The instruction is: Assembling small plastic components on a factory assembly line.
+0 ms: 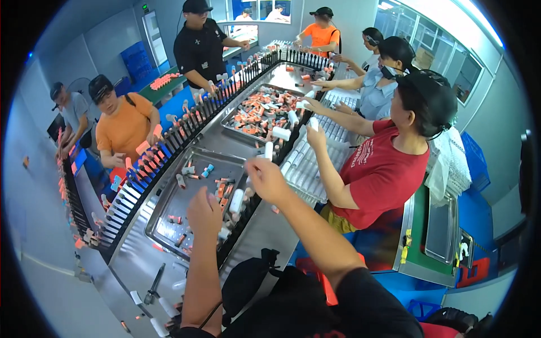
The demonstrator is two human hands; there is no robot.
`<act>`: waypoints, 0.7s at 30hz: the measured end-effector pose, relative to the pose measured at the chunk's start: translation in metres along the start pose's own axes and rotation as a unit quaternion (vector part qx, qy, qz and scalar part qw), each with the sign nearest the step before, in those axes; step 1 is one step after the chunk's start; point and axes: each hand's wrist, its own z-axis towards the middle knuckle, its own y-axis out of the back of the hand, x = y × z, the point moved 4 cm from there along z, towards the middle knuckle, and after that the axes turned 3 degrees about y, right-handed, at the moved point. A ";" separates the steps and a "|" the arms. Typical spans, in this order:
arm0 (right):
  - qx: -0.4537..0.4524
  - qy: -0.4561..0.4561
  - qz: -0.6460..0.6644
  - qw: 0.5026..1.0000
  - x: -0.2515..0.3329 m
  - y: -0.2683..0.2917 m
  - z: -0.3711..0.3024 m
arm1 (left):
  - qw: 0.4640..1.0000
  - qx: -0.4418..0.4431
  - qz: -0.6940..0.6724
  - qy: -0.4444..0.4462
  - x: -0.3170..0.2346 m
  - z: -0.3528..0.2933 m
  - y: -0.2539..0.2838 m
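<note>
My left hand [205, 213] hovers over the near steel tray [153, 221], its back toward me and its fingers foreshortened, so its grip is hidden. My right hand [269, 180] is raised past the tray's right edge, fingers curled in, and whatever they hold is too small to make out. Between my hands lies a white cylinder [236, 200]; another white cylinder [268, 150] stands just beyond my right hand. Small orange-and-grey parts [223, 194] and a light blue part [208, 170] are scattered in the tray.
A conveyor with upright black holders [194, 119] runs along the left, some bearing orange parts. A farther tray [228, 122] is heaped with parts. A person in red [389, 160] works close on my right; one in orange [127, 127] stands across. A screwdriver-like tool [154, 284] lies nearby.
</note>
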 end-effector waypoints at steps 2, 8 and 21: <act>0.033 -0.008 -0.117 0.993 -0.027 -0.031 0.038 | 0.961 0.213 0.110 0.135 0.003 -0.005 -0.022; 0.251 0.052 -0.273 0.927 -0.093 -0.092 0.014 | 0.993 0.008 -0.115 -0.007 -0.031 0.017 -0.001; 0.206 -0.001 -0.200 0.958 -0.088 -0.088 0.049 | 0.988 -0.011 -0.121 -0.091 -0.046 0.018 -0.027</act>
